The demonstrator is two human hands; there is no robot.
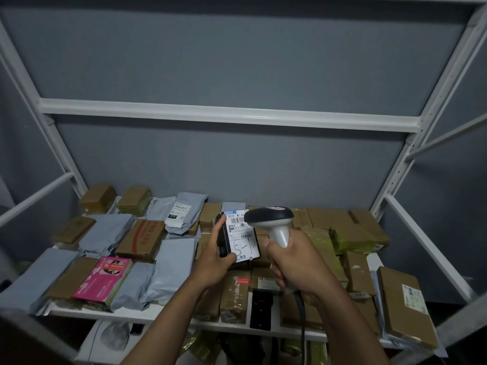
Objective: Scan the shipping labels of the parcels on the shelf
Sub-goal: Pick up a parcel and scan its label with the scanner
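Observation:
My left hand [215, 256] grips a small black parcel [238, 237] above the middle of the shelf, its white shipping label with barcodes and a handwritten "5-1" facing up. My right hand [295, 264] holds a grey-and-black barcode scanner [274, 222] by its handle. The scanner's head sits just over the label's top right corner, and its cable hangs down past my right wrist. Many other parcels lie on the white shelf [147, 313]: grey mailer bags on the left, brown cardboard boxes in the middle and on the right.
A pink box [105, 279] lies at the front left and a flat black parcel [261, 309] at the front edge. A grey bag with a label [184, 213] sits at the back. White metal uprights and an upper shelf beam [226, 114] frame the bay.

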